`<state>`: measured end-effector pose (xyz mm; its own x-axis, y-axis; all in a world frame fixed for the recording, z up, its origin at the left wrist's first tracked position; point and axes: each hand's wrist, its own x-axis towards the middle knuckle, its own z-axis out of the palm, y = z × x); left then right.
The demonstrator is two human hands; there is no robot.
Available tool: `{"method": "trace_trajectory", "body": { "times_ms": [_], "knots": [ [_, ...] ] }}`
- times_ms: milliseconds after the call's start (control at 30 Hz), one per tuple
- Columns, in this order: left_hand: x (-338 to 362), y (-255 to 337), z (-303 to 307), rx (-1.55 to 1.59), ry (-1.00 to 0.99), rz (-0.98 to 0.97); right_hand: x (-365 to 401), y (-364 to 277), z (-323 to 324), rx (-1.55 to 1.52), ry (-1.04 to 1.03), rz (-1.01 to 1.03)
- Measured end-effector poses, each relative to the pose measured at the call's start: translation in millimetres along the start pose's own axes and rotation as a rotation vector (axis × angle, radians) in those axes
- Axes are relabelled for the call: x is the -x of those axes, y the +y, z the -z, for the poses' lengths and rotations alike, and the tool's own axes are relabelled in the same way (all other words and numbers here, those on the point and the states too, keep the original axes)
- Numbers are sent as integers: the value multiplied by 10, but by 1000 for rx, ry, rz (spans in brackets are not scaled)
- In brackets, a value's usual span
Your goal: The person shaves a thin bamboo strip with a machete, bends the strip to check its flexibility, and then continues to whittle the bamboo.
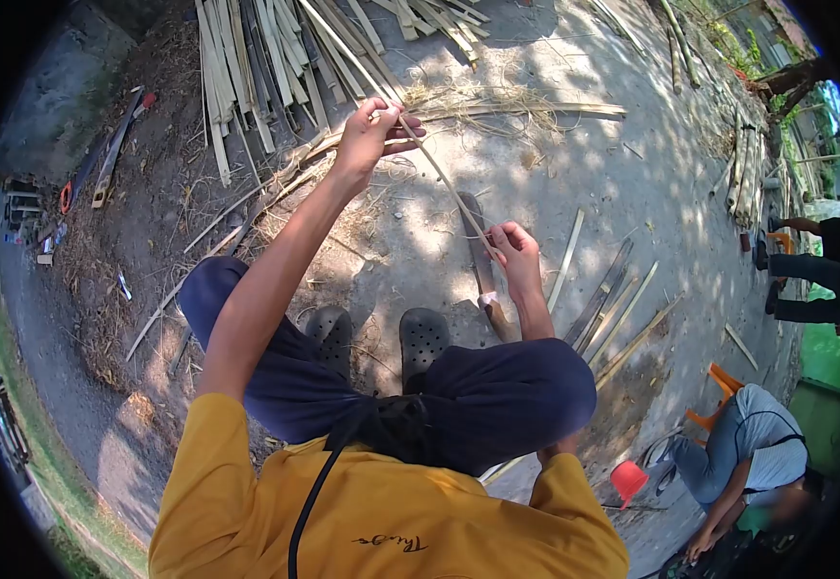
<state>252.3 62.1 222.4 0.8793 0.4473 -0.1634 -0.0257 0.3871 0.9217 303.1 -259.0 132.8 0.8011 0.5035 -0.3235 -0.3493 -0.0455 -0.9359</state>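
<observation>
Head view: a thin bamboo strip (436,169) is held taut, touching the knife (476,241). Beyond the knife, the left hand (370,135) is closed on the strip. Beside the knife, the right hand (516,253) is pinched on it. If the strip snagged or slipped, the right fingers could likely be cut.
</observation>
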Motion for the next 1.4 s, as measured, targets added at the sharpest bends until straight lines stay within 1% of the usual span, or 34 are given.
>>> {"method": "trace_trajectory", "body": {
  "times_ms": [133,167,233,267,333,367,400,500,533,600,633,667,733,767,800,833,867,900,933,967,1000,1033,1100,1133,1200,1233,1333,1400],
  "knots": [
    [22,1,-32,-179,-38,-10,-4,-13,5,-61,35,13],
    [31,1,-62,-195,-38,0,-20,-27,13,-62,33,13],
    [30,-41,-85,-172,-23,-2,-65,-86,36,-87,-4,112],
    [30,-59,-94,-149,-10,-6,-90,-120,47,-86,-8,112],
    [-1,-81,-78,-182,25,-37,-136,-200,59,-342,-26,139],
    [-6,-89,-61,-205,6,-46,-200,-175,155,-414,-75,138],
    [-1,-86,-50,-230,-12,-56,-233,-227,218,-414,-84,135],
    [32,16,-36,-223,32,-48,-332,-438,358,-549,154,144],
    [22,5,-30,-218,49,-47,-439,-417,414,-546,152,140],
    [-3,37,-7,-214,66,-68,-707,-384,488,-158,102,149],
    [-41,18,30,-203,76,-76,-838,-405,453,178,78,180],
    [-73,2,71,-193,86,-85,-942,-405,508,176,85,185],
    [-107,-46,153,-167,120,-99,-1199,-204,813,1335,35,473],
    [-150,-79,217,-133,140,-130,-1235,-232,836,1232,96,366],
    [-167,-90,271,-96,167,-159,-1228,-272,791,1232,89,373],
    [-147,-65,294,-30,148,-185,-1169,-334,741,981,138,265],
    [-143,-41,313,-94,179,-198,-1077,-366,700,731,184,149],
    [-173,-62,356,-97,167,-209,-956,-339,621,726,146,184],
    [-200,-91,398,-104,151,-216,-776,-297,513,725,144,169],
    [-200,-57,371,-99,148,-176,-590,-270,368,703,-3,137],
    [-209,-63,349,-103,147,-177,-462,-271,234,680,-148,117],
    [-208,-84,323,-70,149,-160,-339,-242,132,678,-148,120],
    [-199,-112,275,-22,149,-106,-89,-134,7,697,-331,157],
    [-192,-110,256,-26,153,-106,-59,-49,16,693,-335,156],
    [-183,-96,241,28,98,-86,-15,75,-12,365,-361,14],
    [-188,-86,231,22,95,-66,24,65,0,306,-362,-83],
    [-191,-64,244,32,69,-14,146,65,-38,250,-323,-133],
    [-192,-115,271,97,6,-7,204,62,-54,260,-317,-114]
  ]
}}
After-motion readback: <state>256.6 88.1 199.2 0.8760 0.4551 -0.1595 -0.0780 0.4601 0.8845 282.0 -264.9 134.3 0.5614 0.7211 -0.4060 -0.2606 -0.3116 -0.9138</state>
